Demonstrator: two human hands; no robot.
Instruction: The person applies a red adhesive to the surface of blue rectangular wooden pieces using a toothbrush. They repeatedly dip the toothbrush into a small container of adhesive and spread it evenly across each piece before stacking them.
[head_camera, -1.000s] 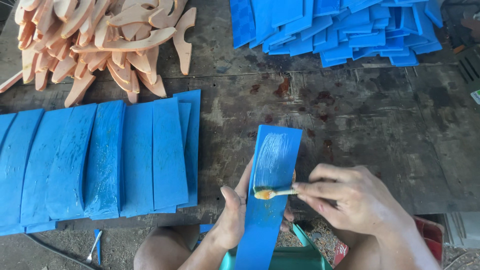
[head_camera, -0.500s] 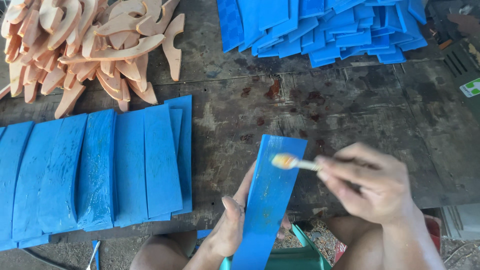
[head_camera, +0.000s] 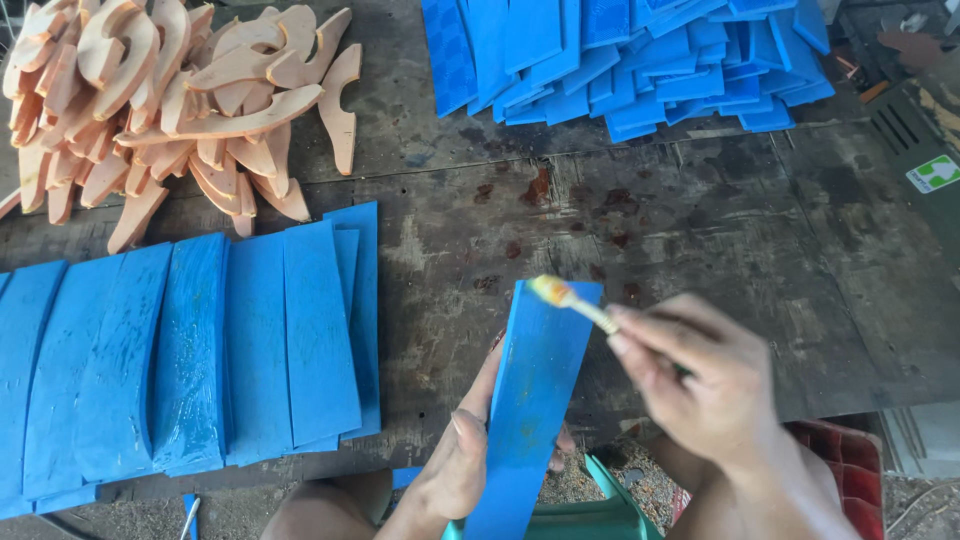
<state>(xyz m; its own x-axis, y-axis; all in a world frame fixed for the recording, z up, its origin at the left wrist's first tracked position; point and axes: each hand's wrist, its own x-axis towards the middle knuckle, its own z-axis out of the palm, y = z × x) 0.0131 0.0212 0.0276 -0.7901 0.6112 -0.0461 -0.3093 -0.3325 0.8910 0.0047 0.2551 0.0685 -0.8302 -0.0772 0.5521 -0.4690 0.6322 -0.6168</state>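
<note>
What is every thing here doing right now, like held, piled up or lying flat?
Blue strip: held up off the table by left hand.
Small brush: gripped in right hand, tip at the strip's top end.
Blue strips in a row: lying flat, overlapping, shiny.
Blue pile: heaped loosely.
Tan curved pieces: heaped.

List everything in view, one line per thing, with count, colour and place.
blue strip in hand: one, blue, bottom centre, upright over the bench edge
small brush: one, pale handle with yellowish head, at the strip's top end
row of blue strips: about seven, blue, overlapping, left on the bench
pile of blue strips: many, blue, top right
curved pieces: many, tan-orange, heaped top left
workbench: one, dark, stained
green container: one, green, bottom edge
left hand: holds the strip
right hand: holds the brush
</note>
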